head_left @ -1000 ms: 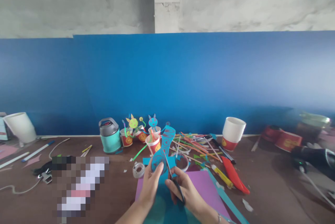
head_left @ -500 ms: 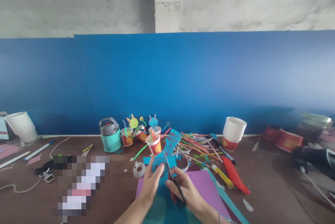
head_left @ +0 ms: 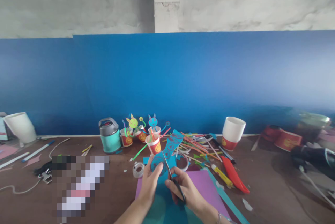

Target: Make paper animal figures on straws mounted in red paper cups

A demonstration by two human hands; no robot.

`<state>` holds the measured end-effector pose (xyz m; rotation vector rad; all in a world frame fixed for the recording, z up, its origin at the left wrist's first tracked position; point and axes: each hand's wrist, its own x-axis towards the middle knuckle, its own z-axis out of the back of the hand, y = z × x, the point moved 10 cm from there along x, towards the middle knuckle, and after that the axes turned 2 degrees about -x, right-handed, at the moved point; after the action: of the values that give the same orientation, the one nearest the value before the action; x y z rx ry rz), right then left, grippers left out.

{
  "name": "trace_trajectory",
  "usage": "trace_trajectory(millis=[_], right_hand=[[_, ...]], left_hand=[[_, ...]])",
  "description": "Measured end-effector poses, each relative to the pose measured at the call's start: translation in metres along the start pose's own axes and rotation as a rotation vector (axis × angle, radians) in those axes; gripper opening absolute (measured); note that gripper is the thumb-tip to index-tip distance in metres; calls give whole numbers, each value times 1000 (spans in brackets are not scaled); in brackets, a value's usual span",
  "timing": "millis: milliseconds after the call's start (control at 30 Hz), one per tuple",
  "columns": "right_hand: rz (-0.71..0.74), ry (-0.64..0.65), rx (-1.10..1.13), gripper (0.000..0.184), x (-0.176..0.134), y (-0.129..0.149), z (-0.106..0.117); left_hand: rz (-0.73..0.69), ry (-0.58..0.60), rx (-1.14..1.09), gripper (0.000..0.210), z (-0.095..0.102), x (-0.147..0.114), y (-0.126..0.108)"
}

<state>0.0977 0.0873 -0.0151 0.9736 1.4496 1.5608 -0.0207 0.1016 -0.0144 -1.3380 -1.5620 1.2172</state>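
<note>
My left hand [head_left: 151,178] pinches a sheet of blue paper [head_left: 171,149] that has round and zigzag shapes drawn on it. Black-handled scissors [head_left: 179,189] sit in my right hand [head_left: 187,191], fingers through the loops. Their blades lie along the blue paper beside a drawn circle, close to my left thumb. Below both hands are a purple sheet [head_left: 202,184] and a teal sheet [head_left: 155,210]. Just beyond the paper stands a red-and-white paper cup [head_left: 153,143] with straws in it.
Decorated cups with a yellow-green cat face [head_left: 133,123] and a blue cat face [head_left: 153,122] stand behind, beside a teal flask [head_left: 111,142]. Drinking straws [head_left: 199,143], a tape roll [head_left: 138,170], a yellow tube [head_left: 222,176], a red pouch [head_left: 234,175] and stacked cups [head_left: 233,129] lie around.
The far end of the blue paper has swung slightly to the right. Both hands keep nearly the same place, with the scissors still at the paper.
</note>
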Motion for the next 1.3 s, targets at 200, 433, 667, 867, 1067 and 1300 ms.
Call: trace_trajectory(millis=[200, 433, 667, 867, 1067, 1300], right_hand=[[22, -9, 29, 52, -1, 1, 0], [43, -4, -1, 50, -1, 2, 0], [13, 2, 0, 50, 0, 1, 1], [-16, -4, 1, 51, 0, -2, 1], [18, -6, 0, 52, 2, -2, 2], [-28, -15, -19, 54, 1, 0, 3]], left_hand=[[-77, 59, 27, 47, -8, -3, -12], [-89, 104, 34, 51, -12, -3, -11], [-70, 87, 14, 44, -10, -4, -14], [-36, 13, 4, 53, -1, 1, -2], [-103, 105, 15, 42, -10, 1, -10], [-102, 77, 2, 41, -7, 0, -14]])
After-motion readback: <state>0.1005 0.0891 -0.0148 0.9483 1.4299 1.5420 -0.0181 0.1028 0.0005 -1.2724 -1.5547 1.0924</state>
